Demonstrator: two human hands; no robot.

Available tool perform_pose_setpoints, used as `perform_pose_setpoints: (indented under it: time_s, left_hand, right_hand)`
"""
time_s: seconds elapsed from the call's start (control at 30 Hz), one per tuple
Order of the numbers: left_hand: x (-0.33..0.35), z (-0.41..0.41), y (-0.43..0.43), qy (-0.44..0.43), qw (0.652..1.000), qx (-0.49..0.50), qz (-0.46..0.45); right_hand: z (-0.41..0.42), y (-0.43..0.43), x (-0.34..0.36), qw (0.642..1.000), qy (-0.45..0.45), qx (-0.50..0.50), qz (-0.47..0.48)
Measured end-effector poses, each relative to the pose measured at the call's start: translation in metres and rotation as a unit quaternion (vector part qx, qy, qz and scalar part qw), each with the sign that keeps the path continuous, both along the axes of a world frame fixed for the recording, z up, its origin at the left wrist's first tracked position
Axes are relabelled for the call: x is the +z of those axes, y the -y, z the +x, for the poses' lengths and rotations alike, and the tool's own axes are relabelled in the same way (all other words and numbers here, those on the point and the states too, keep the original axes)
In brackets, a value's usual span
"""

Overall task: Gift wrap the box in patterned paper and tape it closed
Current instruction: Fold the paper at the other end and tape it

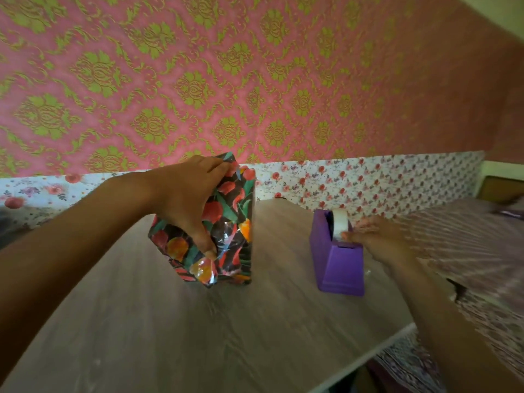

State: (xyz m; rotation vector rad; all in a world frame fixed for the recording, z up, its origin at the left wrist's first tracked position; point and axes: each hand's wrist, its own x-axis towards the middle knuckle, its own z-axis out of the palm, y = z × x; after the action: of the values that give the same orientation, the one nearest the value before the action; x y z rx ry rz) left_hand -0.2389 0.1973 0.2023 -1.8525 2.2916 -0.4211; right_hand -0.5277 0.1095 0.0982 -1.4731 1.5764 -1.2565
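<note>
Paper, dark and glossy with red and orange fruits, lies under the fingers (217, 163) of the left hand (184, 199). These fingers curl over the far upper corner of the box (236, 211), and the thumb (208, 249) presses down on the folded flaps at the end that faces the camera. In this way the hand grips the box from above. The patterned paper (175, 245) already covers every side of the box that can be seen, and the folds under the thumb are creased and shiny. The box rests on the table (226, 336), a little left of the middle, and it looks tilted.

The right hand (380, 236) is blurred. Its fingers reach toward the white tape roll (340, 222), and one fingertip is at the roll, just above the cutter. Whether the fingers pinch the tape or only touch it, I cannot tell. The roll sits in a purple tape dispenser (337, 268), which stands on the table to the right of the box and apart from it.

The table has a grey wood grain and a pale edge. To its right lies a striped pink cloth (467, 251). Behind the table is a pink wall (255, 80) with a green-gold ornament pattern and, lower, a white border with small flowers (368, 177).
</note>
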Motion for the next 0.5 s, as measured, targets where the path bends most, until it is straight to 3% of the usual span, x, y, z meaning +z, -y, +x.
perform_pose_setpoints:
  time_s: [0.1, 0.17, 0.23, 0.3, 0.37, 0.5]
  left_hand:
    - [-0.001, 0.0, -0.001, 0.005, 1.0, 0.002, 0.003]
    - [-0.002, 0.001, -0.001, 0.007, 1.0, 0.004, 0.003]
    - [-0.001, 0.001, -0.001, 0.007, 1.0, 0.006, 0.003]
    - [-0.001, 0.0, -0.001, 0.006, 1.0, 0.006, 0.005]
    - [-0.001, -0.001, -0.001, 0.005, 1.0, 0.007, 0.006]
    - [-0.003, 0.001, -0.003, 0.001, 1.0, 0.005, 0.004]
  right_hand:
    - [0.012, -0.002, -0.015, 0.977, 0.199, -0.072, -0.036]
    - [0.015, -0.003, -0.019, 0.929, 0.36, -0.084, -0.025]
    - [0.02, -0.007, -0.022, 0.894, 0.435, -0.103, -0.039]
    - [0.029, -0.015, -0.031, 0.894, 0.419, -0.13, -0.094]
    - [0.04, -0.031, -0.046, 0.918, 0.348, -0.133, -0.138]
    - [0.039, -0.046, -0.066, 0.928, 0.332, -0.123, -0.114]
